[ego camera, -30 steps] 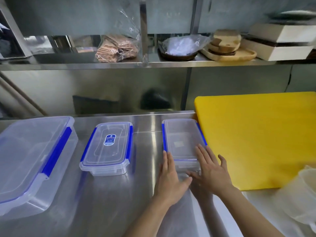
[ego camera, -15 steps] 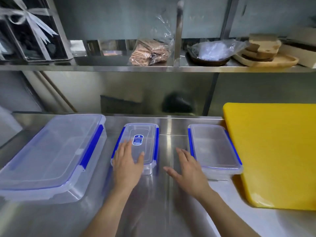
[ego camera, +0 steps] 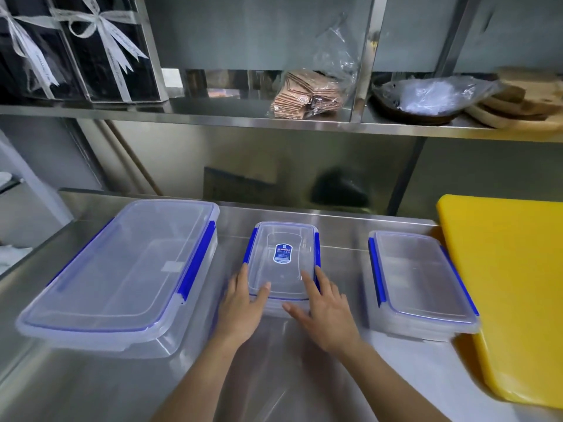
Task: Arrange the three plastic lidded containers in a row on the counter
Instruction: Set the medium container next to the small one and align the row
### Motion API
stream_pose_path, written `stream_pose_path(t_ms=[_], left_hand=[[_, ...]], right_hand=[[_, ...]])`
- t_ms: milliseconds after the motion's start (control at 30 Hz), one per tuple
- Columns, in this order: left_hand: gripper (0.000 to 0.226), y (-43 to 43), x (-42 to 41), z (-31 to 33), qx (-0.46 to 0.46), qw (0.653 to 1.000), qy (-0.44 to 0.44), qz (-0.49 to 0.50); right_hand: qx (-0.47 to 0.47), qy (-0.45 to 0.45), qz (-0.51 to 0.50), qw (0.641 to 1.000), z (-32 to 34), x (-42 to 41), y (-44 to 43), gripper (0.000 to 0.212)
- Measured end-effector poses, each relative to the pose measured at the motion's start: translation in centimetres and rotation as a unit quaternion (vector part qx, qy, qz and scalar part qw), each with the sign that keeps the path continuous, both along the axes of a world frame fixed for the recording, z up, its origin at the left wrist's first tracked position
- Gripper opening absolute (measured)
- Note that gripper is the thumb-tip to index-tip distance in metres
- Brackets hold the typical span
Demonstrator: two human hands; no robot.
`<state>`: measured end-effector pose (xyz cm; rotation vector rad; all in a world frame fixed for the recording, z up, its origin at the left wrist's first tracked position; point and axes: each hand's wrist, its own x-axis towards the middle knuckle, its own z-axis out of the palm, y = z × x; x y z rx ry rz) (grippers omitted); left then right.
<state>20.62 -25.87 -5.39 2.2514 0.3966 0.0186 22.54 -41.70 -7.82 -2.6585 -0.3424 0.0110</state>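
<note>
1. The big container (ego camera: 122,269) sat farthest left on the steel counter (ego camera: 335,233), lid on, its blue side clips closed. It lay a little askew, its far end angled to the right, so I judged it might want straightening to match the others.
2. My left hand (ego camera: 243,309) lay spread against the near left corner of the small container (ego camera: 283,260), thumb up on the lid and fingers along the side. I held it that way to steer the box, not to lift it.
3. The small container, the one with the blue label on its lid, stood in the middle of the row, apart from both neighbours, flat on the counter.
4. My right hand (ego camera: 323,312) was open on the near right corner, forefinger on the lid and thumb pointing inward at the front wall. With a hand on each corner I could square the box and even out the gaps.
5. The third container (ego camera: 420,278) stood to the right, lidded, its right edge just beside or touching the yellow cutting board (ego camera: 502,284); I could not tell which.
6. The counter was smooth brushed steel, so a light box would slide easily. Above ran a steel shelf (ego camera: 213,115) with ribboned boxes (ego camera: 76,47), a bag of brown packets (ego camera: 307,95) and a wrapped dish (ego camera: 420,100).
</note>
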Motion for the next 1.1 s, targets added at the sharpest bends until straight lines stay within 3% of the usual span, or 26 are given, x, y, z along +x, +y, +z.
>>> stream_pose_path(t_ms=[233,367,533,633,700,867,1000,1100], left_hand=[[0.069,-0.2,0.3,-0.7,0.016,1.000,0.006,-0.009],[0.074,0.4,0.2,0.2,0.078,0.996,0.010,-0.034],[0.058,2.5,-2.2,4.6,0.105,0.979,-0.167,0.056],[0.042,6.4,-3.6,6.4,0.158,0.949,-0.247,0.119],[0.042,9.6,-4.5,6.7,0.198,0.942,-0.225,0.150],[0.062,15.4,-7.2,4.0,0.237,0.949,-0.054,0.199],[0.062,17.5,-7.6,2.8,0.252,0.948,-0.041,0.191],[0.059,18.9,-7.5,2.4,0.262,0.948,-0.045,0.174]], right_hand=[[-0.040,-0.012,-0.020,0.999,-0.7,0.3,-0.5,0.078],[-0.057,-0.033,-0.019,0.998,0.7,-0.1,-0.1,0.075],[0.041,-0.111,0.008,0.993,4.3,-1.9,3.1,0.065],[0.110,-0.076,0.059,0.989,5.5,-3.2,6.1,0.063],[0.123,-0.021,0.104,0.987,5.8,-4.0,8.4,0.070],[0.118,0.125,0.174,0.970,5.0,-5.6,13.4,0.094],[0.163,0.153,0.187,0.956,4.4,-6.9,17.0,0.106],[0.185,0.149,0.162,0.958,4.2,-7.2,19.0,0.102]])
